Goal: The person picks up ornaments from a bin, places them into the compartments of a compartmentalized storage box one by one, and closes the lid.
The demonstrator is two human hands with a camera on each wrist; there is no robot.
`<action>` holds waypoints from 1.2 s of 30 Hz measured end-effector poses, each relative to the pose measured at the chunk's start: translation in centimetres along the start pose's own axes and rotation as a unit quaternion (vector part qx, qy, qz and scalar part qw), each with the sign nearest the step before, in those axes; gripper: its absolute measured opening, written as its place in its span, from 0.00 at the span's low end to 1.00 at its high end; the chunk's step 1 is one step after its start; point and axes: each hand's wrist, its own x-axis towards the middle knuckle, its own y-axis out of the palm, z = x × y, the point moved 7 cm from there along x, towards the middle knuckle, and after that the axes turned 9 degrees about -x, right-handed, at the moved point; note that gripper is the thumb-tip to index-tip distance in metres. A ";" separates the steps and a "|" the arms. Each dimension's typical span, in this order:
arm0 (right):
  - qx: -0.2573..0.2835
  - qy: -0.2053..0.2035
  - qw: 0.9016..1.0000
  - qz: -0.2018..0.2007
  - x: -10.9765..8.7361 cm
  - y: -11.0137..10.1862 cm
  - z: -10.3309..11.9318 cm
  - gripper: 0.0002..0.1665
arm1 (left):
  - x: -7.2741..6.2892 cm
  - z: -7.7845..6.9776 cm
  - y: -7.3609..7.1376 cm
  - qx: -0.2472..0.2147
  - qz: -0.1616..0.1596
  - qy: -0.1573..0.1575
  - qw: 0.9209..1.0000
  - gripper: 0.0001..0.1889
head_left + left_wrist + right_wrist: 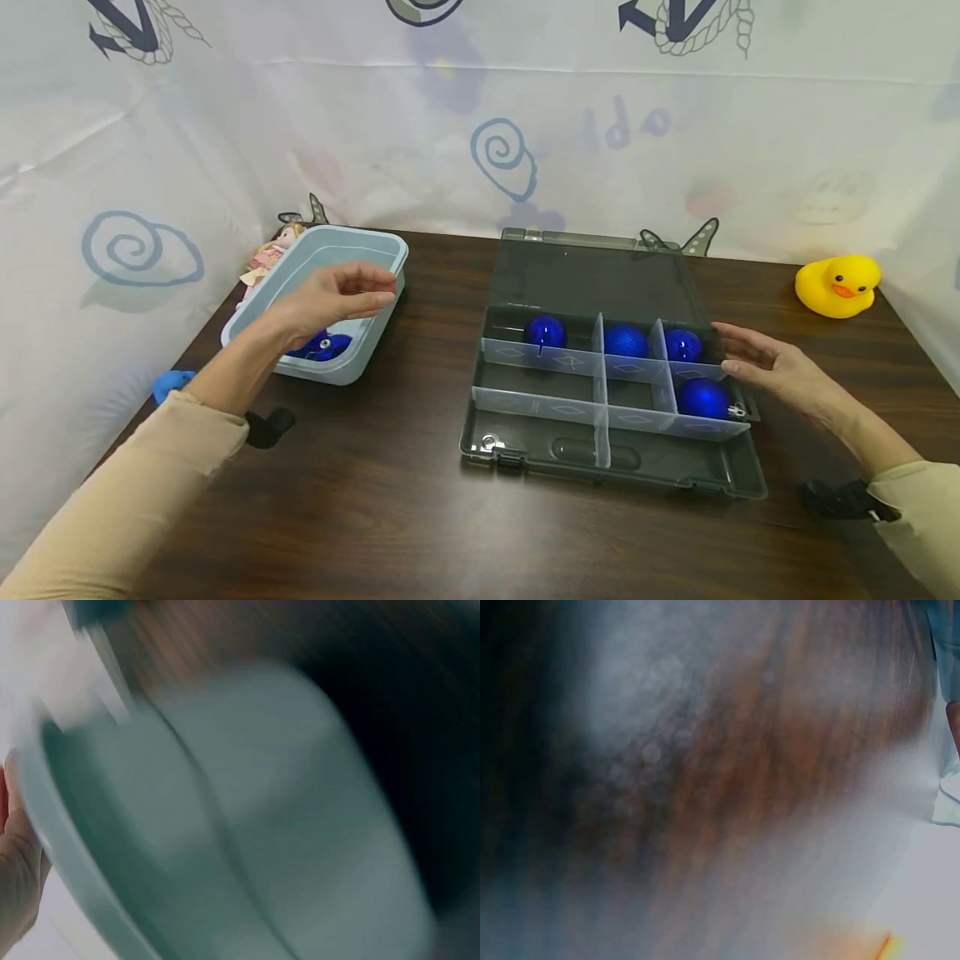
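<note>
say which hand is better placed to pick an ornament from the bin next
Likely the left hand: it's at the pale blue bin holding blue ornaments, while the right hand is beside the divided box.

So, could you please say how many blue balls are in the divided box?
4: left ball, centre ball and right ball in the back row, plus a fourth ball in the middle row's right compartment. None there looks hidden.
</note>
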 end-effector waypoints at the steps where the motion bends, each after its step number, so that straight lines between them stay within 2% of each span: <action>1: 0.001 -0.002 1.000 -0.001 0.0 0.0 0.0 0.33 | -0.4 0.5 -1.0 0.004 0.003 -0.006 1.000 0.24; 5: 0.001 -0.003 1.000 -0.004 0.0 -0.2 0.0 0.33 | -1.6 2.7 -4.1 0.035 0.024 -0.048 0.998 0.26; 8: 0.001 -0.001 1.000 -0.003 0.1 -0.2 0.1 0.33 | -2.1 4.3 -5.4 0.064 0.032 -0.080 0.994 0.26; 10: 0.002 0.002 1.000 -0.001 0.1 -0.1 0.0 0.33 | -2.4 4.9 -5.9 0.086 0.036 -0.086 0.992 0.27; 14: 0.001 0.015 1.000 0.006 0.0 -0.1 -0.1 0.34 | -2.6 5.2 -6.0 0.106 0.051 -0.080 0.990 0.28; 17: 0.003 0.022 1.000 0.010 0.0 0.0 -0.2 0.34 | -2.6 5.2 -5.6 0.110 0.078 -0.079 0.988 0.29; 21: 0.005 0.020 1.000 0.010 -0.1 0.0 -0.2 0.34 | -2.6 5.3 -4.9 0.139 0.118 -0.080 0.980 0.30; 24: 0.004 0.018 1.000 0.009 -0.1 0.0 -0.2 0.34 | -2.5 5.3 -4.7 0.168 0.131 -0.075 0.974 0.28; 28: 0.007 0.016 1.000 0.008 -0.1 0.0 -0.1 0.34 | -2.4 5.4 -4.5 0.187 0.132 -0.070 0.971 0.27; 32: 0.011 0.015 1.000 0.008 -0.1 0.0 -0.1 0.34 | -2.2 5.5 -4.6 0.205 0.116 -0.074 0.969 0.27; 36: 0.011 0.022 1.000 0.013 -0.2 0.1 -0.2 0.34 | -2.2 5.8 -4.8 0.188 0.091 -0.091 0.974 0.29</action>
